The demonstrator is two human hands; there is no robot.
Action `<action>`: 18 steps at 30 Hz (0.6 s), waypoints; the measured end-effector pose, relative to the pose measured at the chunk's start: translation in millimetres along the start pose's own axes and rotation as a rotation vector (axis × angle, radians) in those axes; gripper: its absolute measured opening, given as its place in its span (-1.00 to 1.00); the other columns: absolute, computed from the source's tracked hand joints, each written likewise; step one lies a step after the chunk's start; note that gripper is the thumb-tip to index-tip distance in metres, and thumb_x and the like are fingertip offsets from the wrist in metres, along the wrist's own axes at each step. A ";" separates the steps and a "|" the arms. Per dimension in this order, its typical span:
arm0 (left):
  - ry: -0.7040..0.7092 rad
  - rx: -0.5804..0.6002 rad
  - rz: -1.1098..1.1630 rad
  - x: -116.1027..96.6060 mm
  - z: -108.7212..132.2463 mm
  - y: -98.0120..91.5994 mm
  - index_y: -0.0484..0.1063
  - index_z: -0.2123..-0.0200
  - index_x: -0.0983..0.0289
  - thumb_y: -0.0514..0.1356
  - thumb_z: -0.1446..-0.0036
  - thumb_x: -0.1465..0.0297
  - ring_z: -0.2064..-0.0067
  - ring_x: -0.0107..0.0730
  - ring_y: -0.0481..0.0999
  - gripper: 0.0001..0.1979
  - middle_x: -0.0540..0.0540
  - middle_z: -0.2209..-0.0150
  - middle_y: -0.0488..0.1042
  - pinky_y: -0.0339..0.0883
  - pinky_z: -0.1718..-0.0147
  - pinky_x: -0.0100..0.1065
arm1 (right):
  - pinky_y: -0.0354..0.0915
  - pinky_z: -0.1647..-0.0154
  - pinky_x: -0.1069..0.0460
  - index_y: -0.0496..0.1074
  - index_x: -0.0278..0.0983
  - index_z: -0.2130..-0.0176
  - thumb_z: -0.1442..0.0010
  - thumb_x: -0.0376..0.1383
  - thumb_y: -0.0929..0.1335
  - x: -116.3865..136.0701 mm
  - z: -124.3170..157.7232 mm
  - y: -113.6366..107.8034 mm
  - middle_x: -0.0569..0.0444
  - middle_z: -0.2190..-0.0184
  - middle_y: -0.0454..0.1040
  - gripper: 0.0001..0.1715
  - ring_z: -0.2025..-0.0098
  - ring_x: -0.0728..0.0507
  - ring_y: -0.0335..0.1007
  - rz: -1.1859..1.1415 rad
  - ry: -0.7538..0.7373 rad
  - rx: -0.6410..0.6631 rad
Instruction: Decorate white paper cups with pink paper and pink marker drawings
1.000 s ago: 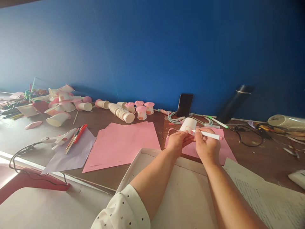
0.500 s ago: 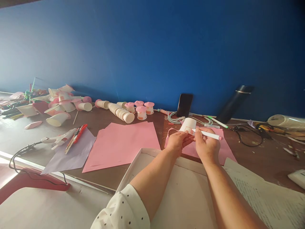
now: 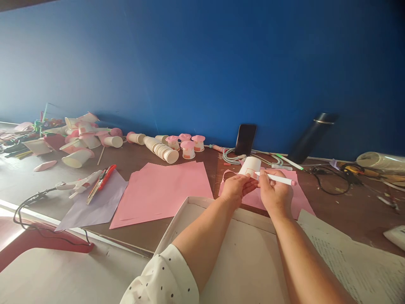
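Observation:
My left hand [image 3: 236, 188] is closed around the lower part of a white paper cup [image 3: 252, 164], which is upside down with its base up. Orange-pink lines are drawn on the cup's side. In my right hand [image 3: 276, 190] is a white marker [image 3: 279, 179] with a pink end, its tip at the drawn lines. Both hands are over a pink sheet [image 3: 300, 191] at the table's right part. Several small cups with pink paper tops [image 3: 187, 150] and similar drawings stand by the wall.
Pink paper [image 3: 164, 194], a stack of cups [image 3: 160, 150], a utility knife [image 3: 101, 183] and a glue gun [image 3: 77, 183] lie leftward. A phone [image 3: 245, 139] and a black bottle [image 3: 313, 139] lean on the wall. A white box lid [image 3: 253, 253] is below my forearms.
The two hands, the cup and the marker are nearly where they were. Only a very slight shift of the marker and right hand shows.

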State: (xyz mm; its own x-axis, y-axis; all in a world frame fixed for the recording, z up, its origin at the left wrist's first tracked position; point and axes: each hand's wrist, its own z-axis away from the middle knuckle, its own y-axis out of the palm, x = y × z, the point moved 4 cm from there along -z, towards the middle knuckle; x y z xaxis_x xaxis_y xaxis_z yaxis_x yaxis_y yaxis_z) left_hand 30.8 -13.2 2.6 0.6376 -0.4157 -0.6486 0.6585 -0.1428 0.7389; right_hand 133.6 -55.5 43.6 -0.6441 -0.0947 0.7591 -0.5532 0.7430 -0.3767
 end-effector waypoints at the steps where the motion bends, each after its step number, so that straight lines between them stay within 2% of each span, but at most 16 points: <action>1: -0.004 0.002 -0.001 0.3 -0.2 0.0 0.45 0.36 0.46 0.20 -0.12 0.49 0.35 -0.39 0.55 -0.89 0.21 0.43 0.52 0.38 0.02 -0.20 | 0.32 0.40 0.01 0.43 -0.29 0.34 -0.09 -0.12 0.30 0.2 0.0 -0.2 0.00 0.52 0.51 -0.71 0.51 -0.13 0.44 -0.002 0.001 0.006; 8: -0.004 0.003 -0.008 0.5 -1.5 -0.8 0.46 0.36 0.48 0.17 -0.14 0.51 0.34 -0.39 0.55 -0.88 0.22 0.41 0.52 0.40 0.04 -0.22 | 0.32 0.38 0.02 0.43 -0.26 0.35 -0.09 -0.15 0.31 -0.4 0.5 -0.1 0.02 0.51 0.53 -0.77 0.49 -0.13 0.46 -0.002 0.016 0.040; 18: 0.004 -0.002 -0.003 0.8 -1.8 -1.3 0.47 0.36 0.46 0.20 -0.12 0.48 0.34 -0.38 0.56 -0.89 0.24 0.39 0.53 0.41 0.05 -0.22 | 0.26 0.44 0.04 0.42 -0.26 0.39 -0.08 -0.12 0.29 -2.1 1.0 -0.4 0.03 0.54 0.48 -0.73 0.51 -0.11 0.40 0.048 0.004 0.040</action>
State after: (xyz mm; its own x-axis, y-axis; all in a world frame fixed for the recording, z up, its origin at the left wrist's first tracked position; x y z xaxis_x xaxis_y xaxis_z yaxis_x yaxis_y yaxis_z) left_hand 31.2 -11.7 0.7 0.6368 -0.4120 -0.6517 0.6614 -0.1424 0.7364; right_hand 134.6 -56.3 41.6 -0.6683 -0.0572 0.7417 -0.5425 0.7197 -0.4333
